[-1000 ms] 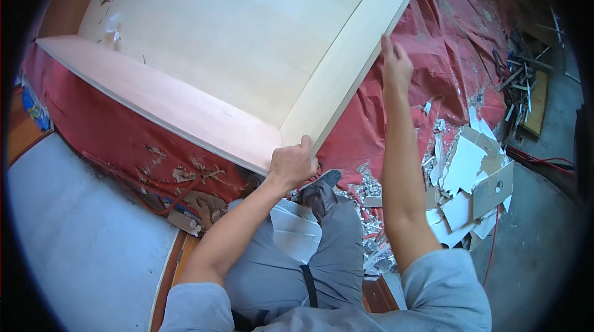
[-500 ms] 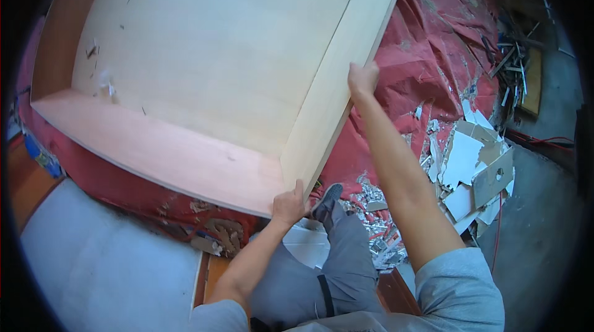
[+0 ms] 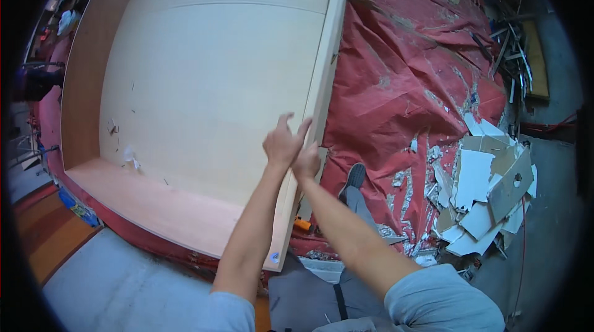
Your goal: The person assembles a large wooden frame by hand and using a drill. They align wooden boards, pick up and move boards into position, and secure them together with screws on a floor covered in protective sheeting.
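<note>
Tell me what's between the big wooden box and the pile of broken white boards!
In the head view, a wrinkled red sheet, a shoe and pale scraps show between the wooden box and the pile.

Both forearms [image 3: 247, 233] angle inward, the left hand [image 3: 282, 147] loosely open just beside the right hand [image 3: 307, 162].

Beside the right grip [image 3: 307, 162], the box [image 3: 216, 60] was pale cream, the sheet [image 3: 396, 97] rightward red, the trousers [image 3: 303, 298] below grey.
</note>
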